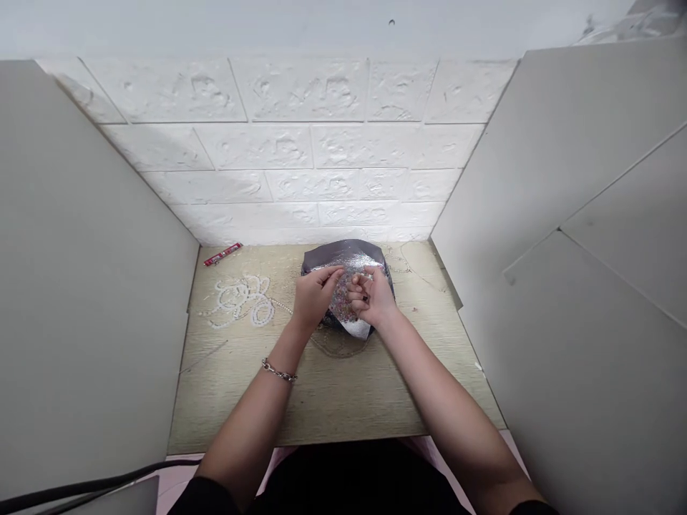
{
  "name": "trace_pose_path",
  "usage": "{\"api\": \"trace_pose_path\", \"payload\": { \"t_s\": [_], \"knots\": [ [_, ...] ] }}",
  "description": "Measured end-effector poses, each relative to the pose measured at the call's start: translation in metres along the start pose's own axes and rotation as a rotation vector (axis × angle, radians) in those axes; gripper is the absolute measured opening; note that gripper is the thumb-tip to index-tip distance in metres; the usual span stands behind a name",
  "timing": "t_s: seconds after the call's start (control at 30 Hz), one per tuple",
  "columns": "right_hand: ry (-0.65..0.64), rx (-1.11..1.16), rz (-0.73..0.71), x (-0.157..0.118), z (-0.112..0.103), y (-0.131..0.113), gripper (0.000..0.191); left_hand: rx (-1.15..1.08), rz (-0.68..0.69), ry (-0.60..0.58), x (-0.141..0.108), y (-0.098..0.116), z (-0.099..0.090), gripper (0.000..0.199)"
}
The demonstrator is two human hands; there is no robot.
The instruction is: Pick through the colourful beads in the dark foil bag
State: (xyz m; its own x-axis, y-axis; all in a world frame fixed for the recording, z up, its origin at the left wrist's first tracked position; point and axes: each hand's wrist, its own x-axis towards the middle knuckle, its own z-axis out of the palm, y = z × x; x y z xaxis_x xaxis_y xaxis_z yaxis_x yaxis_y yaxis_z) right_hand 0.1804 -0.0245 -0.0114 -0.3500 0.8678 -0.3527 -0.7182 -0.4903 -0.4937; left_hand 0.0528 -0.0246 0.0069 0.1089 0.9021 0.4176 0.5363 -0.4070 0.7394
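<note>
A silvery foil-lined bag (346, 252) lies opened out at the back middle of the table, with many small multicoloured beads (342, 304) heaped in it. My left hand (316, 290) is over the bag's left side, thumb and forefinger pinched together; whatever they grip is too small to name. Over the right side is my right hand (373, 292), its fingers curled in toward the thumb, and what they hold cannot be made out. A beaded strand (339, 353) loops on the table just in front of the bag.
White bead strings (244, 300) lie coiled at the left, with a red packet (222, 254) behind them. A thin needle-like rod (207, 355) rests near the left edge. Fine strands (408, 268) lie right of the bag. Grey panels (91, 272) and a white brick-patterned wall (290, 146) enclose the table (348, 408).
</note>
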Motion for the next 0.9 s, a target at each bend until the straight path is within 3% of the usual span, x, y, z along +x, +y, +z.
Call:
{"api": "trace_pose_path", "payload": {
  "t_s": [0.13, 0.3, 0.63, 0.9],
  "knots": [
    [0.075, -0.069, -0.028, 0.001, 0.001, 0.004, 0.022, -0.012, 0.040, -0.014, -0.001, -0.003, 0.003, 0.025],
    [-0.066, -0.184, -0.058, -0.001, 0.001, 0.003, 0.022, -0.044, 0.059, -0.056, 0.000, -0.004, 0.002, 0.024],
    [-0.191, -0.346, -0.042, -0.009, -0.005, -0.011, 0.022, -0.101, 0.055, -0.217, 0.003, -0.002, -0.003, 0.028],
    [-0.120, -0.332, -0.100, -0.012, 0.001, -0.012, 0.020, -0.149, -0.039, -0.180, 0.003, -0.005, -0.004, 0.048]
  ]
}}
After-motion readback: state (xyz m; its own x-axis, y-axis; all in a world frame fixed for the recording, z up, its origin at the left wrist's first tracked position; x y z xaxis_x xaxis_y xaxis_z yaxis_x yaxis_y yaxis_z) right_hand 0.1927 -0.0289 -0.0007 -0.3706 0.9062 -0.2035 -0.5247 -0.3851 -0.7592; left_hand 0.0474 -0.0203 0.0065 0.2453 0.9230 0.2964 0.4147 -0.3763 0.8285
